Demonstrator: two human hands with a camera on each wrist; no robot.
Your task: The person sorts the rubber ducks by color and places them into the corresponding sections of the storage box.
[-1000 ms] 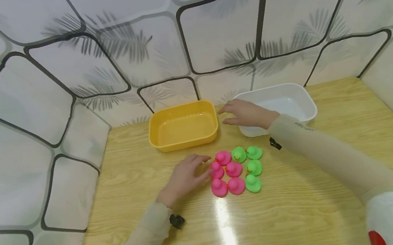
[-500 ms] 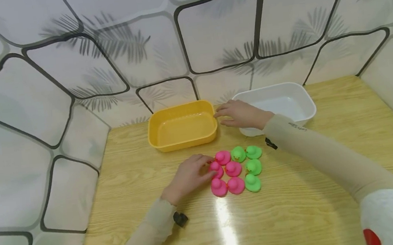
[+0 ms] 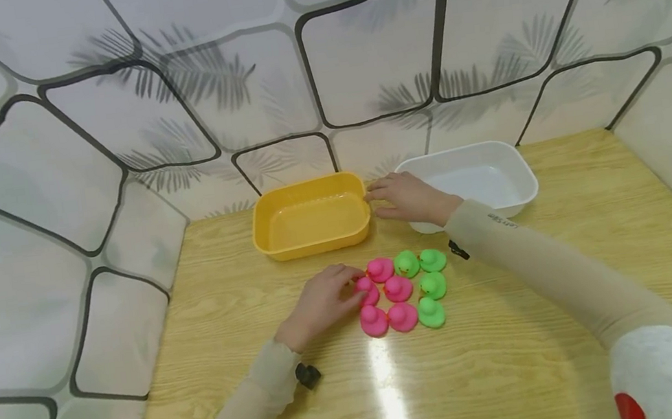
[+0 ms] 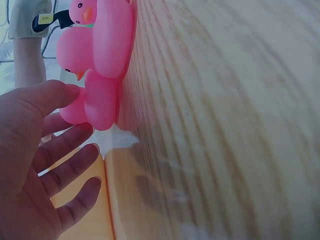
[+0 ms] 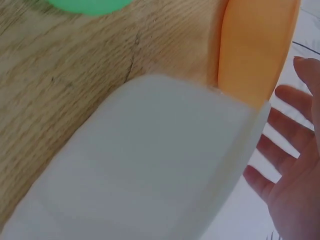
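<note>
My left hand (image 3: pixel 318 305) is at the left edge of a cluster of pink and green rubber ducks on the table. Its thumb and index finger pinch a pink rubber duck (image 4: pixel 102 102) by the head, while the other fingers spread loosely below it. Beside that one sit more pink ducks (image 3: pixel 402 317), and the green ducks (image 3: pixel 433 286) line the right side. Up at the back, my right hand (image 3: pixel 414 198) hovers over the left end of a white tray (image 3: pixel 490 146), fingers extended towards the right rim of a yellow tray (image 3: pixel 315 248). Nothing is held in it.
Both trays stand side by side at the back of the wooden table (image 3: pixel 485 372), close to a patterned wall (image 3: pixel 378 59). A narrow gap separates them. Another stretch of wall (image 3: pixel 28 293) runs along the left side.
The left hand has moved slightly right, and its thumb and index finger have closed on the pink duck's head. The right hand has shifted a little left towards the yellow tray.
</note>
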